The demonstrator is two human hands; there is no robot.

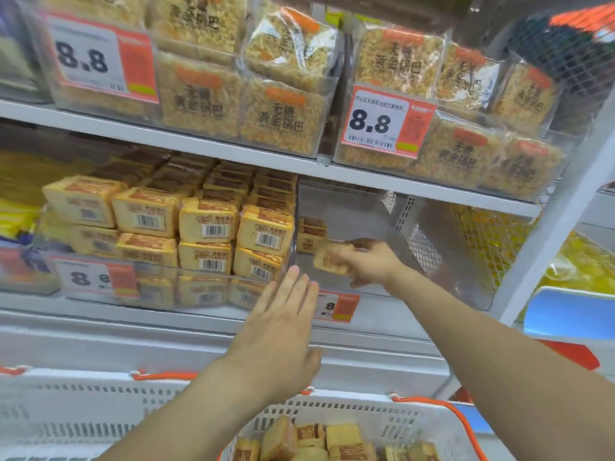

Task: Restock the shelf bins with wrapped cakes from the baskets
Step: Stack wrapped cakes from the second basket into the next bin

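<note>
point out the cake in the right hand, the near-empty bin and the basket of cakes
wrapped cake (331, 259), head view, on its printed face left of the fingers
near-empty bin (382, 314), head view, on its clear front wall
basket (336, 412), head view, on its slotted white back wall

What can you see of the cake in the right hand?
The wrapped cake is a small squarish block, pale yellow with a red-brown printed panel, in glossy film. It is blurred, so its print is unreadable. The right hand grips it from the right, holding it tilted inside the nearly empty clear bin, above the bin floor.
</note>
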